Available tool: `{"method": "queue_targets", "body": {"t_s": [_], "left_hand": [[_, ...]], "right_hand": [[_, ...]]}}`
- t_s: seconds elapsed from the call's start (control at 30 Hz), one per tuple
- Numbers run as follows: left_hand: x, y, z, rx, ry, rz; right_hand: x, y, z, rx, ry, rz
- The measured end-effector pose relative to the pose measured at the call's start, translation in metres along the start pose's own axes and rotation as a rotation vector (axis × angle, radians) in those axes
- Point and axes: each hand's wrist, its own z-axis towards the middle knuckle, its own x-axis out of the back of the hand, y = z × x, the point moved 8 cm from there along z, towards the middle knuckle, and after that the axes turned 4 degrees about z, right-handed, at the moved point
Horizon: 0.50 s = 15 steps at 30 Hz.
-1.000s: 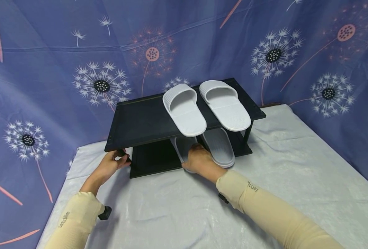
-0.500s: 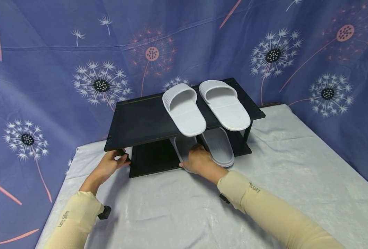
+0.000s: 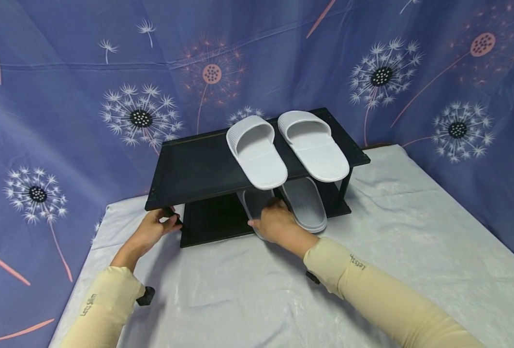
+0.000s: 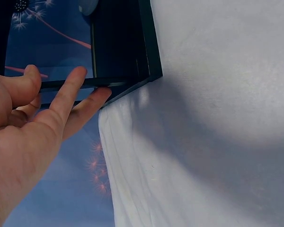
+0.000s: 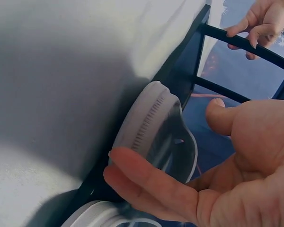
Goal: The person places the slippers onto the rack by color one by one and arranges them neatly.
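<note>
A black two-tier shoe rack [image 3: 196,166] stands on the pale cloth. My left hand [image 3: 150,229] pinches its front left leg [image 4: 97,82] between thumb and fingers. On the lower shelf lie a left grey slipper [image 3: 253,205] and a right grey slipper [image 3: 304,203], heels toward me. My right hand [image 3: 278,223] is at the left grey slipper, covering part of its heel end. In the right wrist view its fingers [image 5: 146,177] are extended against the heel of a slipper [image 5: 149,116], with the thumb standing apart from it.
A left white slipper [image 3: 258,159] and a right white slipper [image 3: 315,150] sit side by side on the upper shelf, directly above the grey pair. A blue dandelion-print curtain [image 3: 283,58] hangs behind the rack. The pale cloth [image 3: 222,299] spreads in front.
My right thumb has lifted away from the left grey slipper's heel. The left hand stays on the rack's leg, and the slippers look the same.
</note>
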Motion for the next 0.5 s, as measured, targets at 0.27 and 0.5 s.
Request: {"method": "queue_targets", "body": {"t_s": [0.27, 0.5], "left_hand": [[-0.001, 0.0, -0.001, 0.012, 0.001, -0.01], [0.0, 0.0, -0.002, 0.015, -0.001, -0.019]], "right_hand": [[0.009, -0.004, -0.003, 0.044, 0.038, -0.001], [0.023, -0.006, -0.013, 0.093, 0.111, 0.04]]}}
